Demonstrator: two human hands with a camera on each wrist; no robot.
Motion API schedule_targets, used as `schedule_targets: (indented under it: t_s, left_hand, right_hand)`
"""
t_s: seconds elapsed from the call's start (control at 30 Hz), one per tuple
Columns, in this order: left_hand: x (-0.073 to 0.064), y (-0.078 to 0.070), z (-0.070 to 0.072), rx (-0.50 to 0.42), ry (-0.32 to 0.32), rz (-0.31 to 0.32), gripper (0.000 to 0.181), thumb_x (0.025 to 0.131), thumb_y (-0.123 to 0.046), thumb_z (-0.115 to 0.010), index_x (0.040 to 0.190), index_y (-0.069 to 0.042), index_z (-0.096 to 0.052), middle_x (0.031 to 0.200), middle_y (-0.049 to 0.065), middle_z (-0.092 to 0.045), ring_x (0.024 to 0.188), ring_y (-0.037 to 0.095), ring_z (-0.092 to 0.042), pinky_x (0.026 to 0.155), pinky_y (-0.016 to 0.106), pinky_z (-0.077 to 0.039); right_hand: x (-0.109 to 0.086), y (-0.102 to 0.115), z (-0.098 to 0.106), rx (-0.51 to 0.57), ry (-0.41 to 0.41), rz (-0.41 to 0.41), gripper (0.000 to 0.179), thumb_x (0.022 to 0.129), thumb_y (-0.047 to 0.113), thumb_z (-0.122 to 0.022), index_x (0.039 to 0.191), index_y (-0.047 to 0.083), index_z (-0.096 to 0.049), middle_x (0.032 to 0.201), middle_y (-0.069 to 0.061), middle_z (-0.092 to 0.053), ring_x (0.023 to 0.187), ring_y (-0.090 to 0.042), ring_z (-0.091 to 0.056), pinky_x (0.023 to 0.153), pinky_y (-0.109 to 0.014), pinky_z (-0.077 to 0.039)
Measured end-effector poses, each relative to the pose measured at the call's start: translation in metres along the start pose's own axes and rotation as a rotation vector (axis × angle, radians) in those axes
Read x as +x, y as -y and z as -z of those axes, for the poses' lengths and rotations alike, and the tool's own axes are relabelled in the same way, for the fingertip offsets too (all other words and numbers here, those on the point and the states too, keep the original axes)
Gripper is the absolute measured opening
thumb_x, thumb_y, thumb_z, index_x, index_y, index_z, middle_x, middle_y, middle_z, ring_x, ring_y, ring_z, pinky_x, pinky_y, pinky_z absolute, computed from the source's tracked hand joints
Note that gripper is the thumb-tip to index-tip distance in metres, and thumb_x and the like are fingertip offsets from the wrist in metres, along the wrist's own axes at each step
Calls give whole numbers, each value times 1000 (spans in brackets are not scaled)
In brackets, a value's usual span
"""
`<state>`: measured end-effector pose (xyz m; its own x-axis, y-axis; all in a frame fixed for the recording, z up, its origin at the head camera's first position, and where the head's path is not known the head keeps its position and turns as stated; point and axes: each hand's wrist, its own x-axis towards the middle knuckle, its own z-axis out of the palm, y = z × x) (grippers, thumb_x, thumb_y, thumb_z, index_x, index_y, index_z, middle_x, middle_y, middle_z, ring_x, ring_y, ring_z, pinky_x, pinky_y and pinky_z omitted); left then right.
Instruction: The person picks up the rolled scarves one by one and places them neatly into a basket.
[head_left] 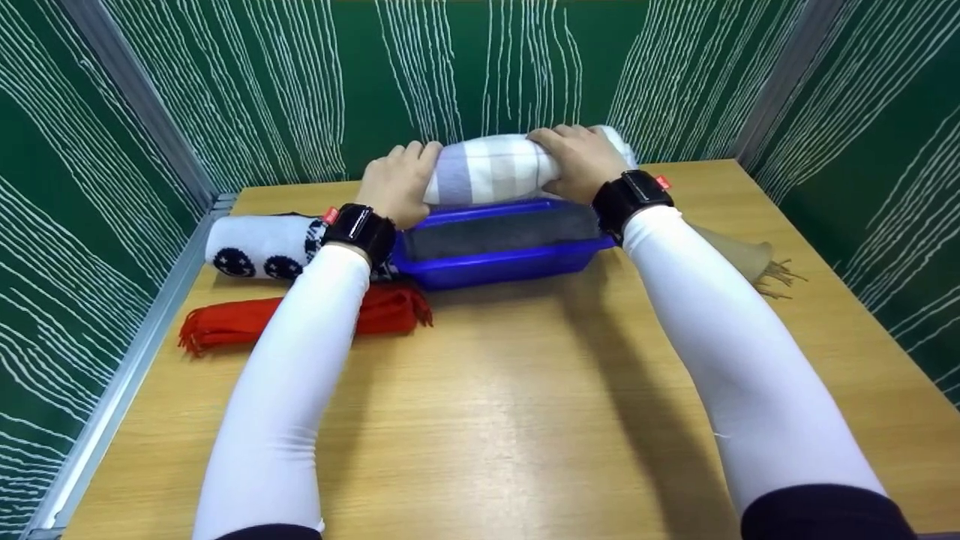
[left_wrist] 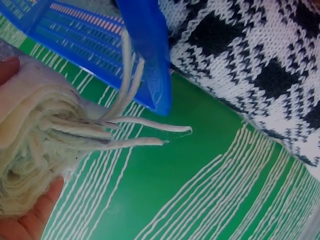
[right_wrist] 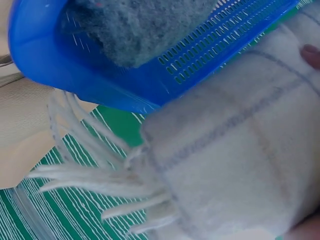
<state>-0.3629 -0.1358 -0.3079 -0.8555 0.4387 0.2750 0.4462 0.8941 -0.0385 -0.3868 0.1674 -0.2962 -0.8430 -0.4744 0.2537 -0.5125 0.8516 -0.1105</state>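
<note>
Both hands grip a rolled plaid scarf (head_left: 491, 169), white with lilac and beige checks, above the back rim of a blue plastic basket (head_left: 502, 265). My left hand (head_left: 397, 184) holds its left end, and my right hand (head_left: 585, 163) holds it near the right end. Pale fringe (left_wrist: 145, 125) sticks out past the coiled end in the left wrist view. More fringe (right_wrist: 100, 182) hangs from the other end in the right wrist view. Inside the basket lies a dark grey fuzzy roll (head_left: 495, 236).
Left of the basket lies a white and black patterned knit roll (head_left: 255, 238), partly behind my left wrist. A folded red fringed scarf (head_left: 386, 311) is in front of it. On the right, a beige fringed scarf (head_left: 731, 251) is partly hidden by my arm. Green walls (head_left: 495, 67) enclose the wooden table (head_left: 487, 420).
</note>
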Motion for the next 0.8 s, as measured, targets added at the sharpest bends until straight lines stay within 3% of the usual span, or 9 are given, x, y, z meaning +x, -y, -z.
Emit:
schedule_targets:
  t_s: [0.47, 0.8]
  left_hand:
    - [2, 6, -19, -13, 34, 11, 77, 85, -12, -78, 155, -7, -45, 137, 22, -62, 120, 42, -64, 94, 60, -61]
    - [-1, 9, -27, -35, 76, 4, 76, 87, -13, -77, 155, -3, -45, 141, 24, -62, 125, 45, -64, 101, 61, -59]
  right_hand:
    - [5, 1, -14, 15, 53, 0, 74, 87, 14, -89, 153, 10, -55, 149, -25, -64, 137, -50, -59, 116, -70, -45]
    - [9, 4, -23, 24, 90, -15, 72, 86, 13, -90, 150, 9, -57, 146, -24, -66, 135, -48, -62, 117, -69, -46]
